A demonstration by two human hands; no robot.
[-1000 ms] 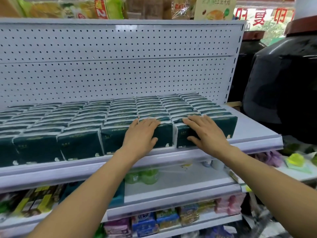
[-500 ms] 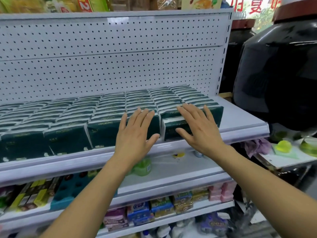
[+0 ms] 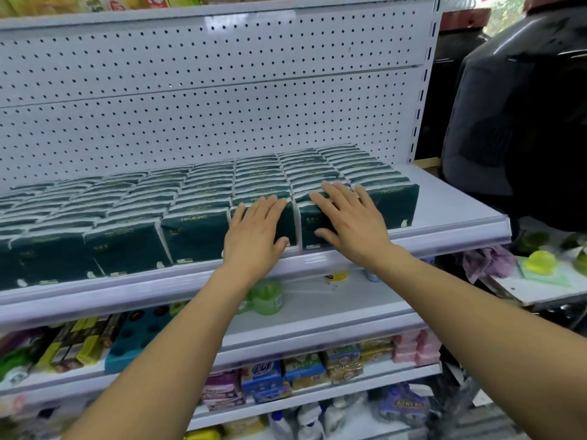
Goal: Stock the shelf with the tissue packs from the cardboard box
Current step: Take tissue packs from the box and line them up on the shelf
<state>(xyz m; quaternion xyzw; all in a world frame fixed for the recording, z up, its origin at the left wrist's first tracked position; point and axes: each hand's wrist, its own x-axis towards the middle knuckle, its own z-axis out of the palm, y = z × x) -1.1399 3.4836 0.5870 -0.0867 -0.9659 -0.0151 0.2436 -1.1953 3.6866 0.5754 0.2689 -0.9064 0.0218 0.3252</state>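
Left hand [image 3: 254, 231] and right hand [image 3: 351, 223] spread flat, pressing near-right tissue packs [image 3: 359, 214]; likely soft, light; grip the sides.

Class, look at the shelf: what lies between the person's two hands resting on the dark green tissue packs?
In the head view, between the left hand and right hand shows only the white-edged seam between two front dark green tissue packs.

White perforated back panel [image 3: 222, 90] rises behind the shelving, lit bright and even. Lower tiers [image 3: 317, 312] carry mixed packaged goods: a green tub [image 3: 265, 296], soap-like bars [image 3: 343, 360], bottles [image 3: 305, 423] at the bottom, blurred. Large dark rounded vessel [image 3: 521, 122] at right, possibly a jar. Small side table [image 3: 540, 287] with purple cloth [image 3: 486, 260].
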